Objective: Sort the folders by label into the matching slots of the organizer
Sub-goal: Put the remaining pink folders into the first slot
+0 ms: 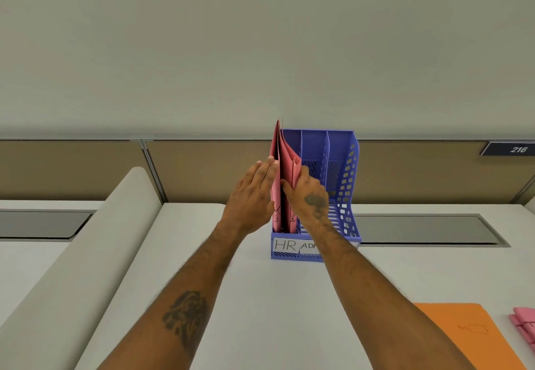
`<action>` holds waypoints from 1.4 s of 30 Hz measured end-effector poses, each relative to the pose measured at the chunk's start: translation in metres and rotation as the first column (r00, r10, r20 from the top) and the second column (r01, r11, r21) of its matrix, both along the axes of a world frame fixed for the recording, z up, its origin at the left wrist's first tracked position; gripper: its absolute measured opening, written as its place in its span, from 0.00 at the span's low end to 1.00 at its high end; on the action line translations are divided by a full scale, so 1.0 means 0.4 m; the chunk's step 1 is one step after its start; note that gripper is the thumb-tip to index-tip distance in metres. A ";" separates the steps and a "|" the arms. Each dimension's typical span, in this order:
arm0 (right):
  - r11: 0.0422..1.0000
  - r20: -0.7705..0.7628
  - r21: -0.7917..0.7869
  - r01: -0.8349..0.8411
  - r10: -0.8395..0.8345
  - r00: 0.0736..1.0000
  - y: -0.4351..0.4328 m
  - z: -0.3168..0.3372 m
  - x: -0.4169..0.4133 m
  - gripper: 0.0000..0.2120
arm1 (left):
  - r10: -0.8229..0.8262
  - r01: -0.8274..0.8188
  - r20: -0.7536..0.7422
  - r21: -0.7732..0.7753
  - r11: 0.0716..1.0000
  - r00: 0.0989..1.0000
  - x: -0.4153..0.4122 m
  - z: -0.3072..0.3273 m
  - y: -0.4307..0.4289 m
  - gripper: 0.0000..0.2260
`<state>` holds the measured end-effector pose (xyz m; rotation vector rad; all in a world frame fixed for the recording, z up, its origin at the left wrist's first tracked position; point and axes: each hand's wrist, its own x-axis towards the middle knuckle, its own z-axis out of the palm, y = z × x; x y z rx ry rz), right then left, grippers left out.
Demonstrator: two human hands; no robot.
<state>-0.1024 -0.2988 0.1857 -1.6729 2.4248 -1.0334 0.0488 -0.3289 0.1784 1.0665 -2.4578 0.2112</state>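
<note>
Evidently, the pink paper folders (286,161) are stood upright in the leftmost slot of the blue-violet perforated plastic organizer (341,167), the slot above the white paper label marked HR (285,244). They are steadied from both sides so that the bundle is squared and kept from fanning out. The left hand (252,196) is laid flat against the outer face of the bundle, its fingers (267,168) straight and together, as a backstop on the organizer's outer left side. The right hand (309,196) is closed on the near edge of the folders, its fingers (304,174) curled round the paper, so that the edge can be guided inward. The folder tops are splayed a little apart, which is judged to be the reason for the two-handed hold.

No folders are seen in the middle and right slots. A second label (308,245) beginning ADM is partly covered by the right forearm; any third label is hidden.

The organizer is set on the white desk (260,297) close to the tan partition panel (202,167), probably so that it is not pushed away as folders are pressed in. An orange card folder (463,335) is laid flat at the near right, and a stack of further pink folders (525,326) is cut off by the right edge; both are judged not yet sorted.
</note>
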 end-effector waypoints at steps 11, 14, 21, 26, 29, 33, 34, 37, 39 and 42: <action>0.960 -0.040 0.254 -0.113 0.127 0.991 0.089 0.023 -0.023 0.40 | 0.013 -0.030 0.085 0.201 0.979 0.996 0.007 0.062 0.069 0.43; 0.943 -0.118 0.307 -0.128 0.171 0.978 0.142 0.011 -0.033 0.40 | 0.029 -0.050 0.092 0.236 0.971 0.995 0.023 0.076 0.120 0.44; 0.921 -0.351 0.382 -0.080 0.224 0.909 0.301 -0.043 -0.054 0.43 | 0.071 -0.096 0.120 0.214 0.972 0.990 0.066 0.023 0.217 0.44; 0.934 -0.359 0.345 -0.087 0.217 0.908 0.414 -0.085 -0.060 0.55 | 0.081 -0.106 0.113 0.235 0.966 0.990 0.077 -0.039 0.291 0.44; 0.930 -0.322 0.354 -0.097 0.218 0.921 0.482 -0.104 -0.071 0.56 | 0.069 -0.101 0.136 0.241 0.965 0.988 0.077 -0.069 0.348 0.42; 0.931 -0.312 0.354 -0.088 0.206 0.927 0.558 -0.126 -0.111 0.55 | 0.065 -0.098 0.137 0.246 0.964 0.988 0.062 -0.111 0.405 0.41; 0.931 -0.310 0.354 -0.086 0.204 0.929 0.574 -0.131 -0.125 0.55 | 0.066 -0.099 0.138 0.250 0.963 0.988 0.053 -0.118 0.420 0.40; 0.932 -0.315 0.352 -0.085 0.204 0.927 0.622 -0.142 -0.171 0.54 | 0.060 -0.097 0.145 0.264 0.960 0.988 0.012 -0.133 0.468 0.40; 0.926 -0.341 0.371 -0.067 0.203 0.918 0.655 -0.147 -0.208 0.53 | 0.063 -0.102 0.150 0.268 0.958 0.987 -0.021 -0.147 0.497 0.40; 0.922 -0.364 0.383 -0.061 0.211 0.907 0.704 -0.157 -0.271 0.52 | 0.077 -0.112 0.139 0.270 0.956 0.987 -0.079 -0.162 0.549 0.40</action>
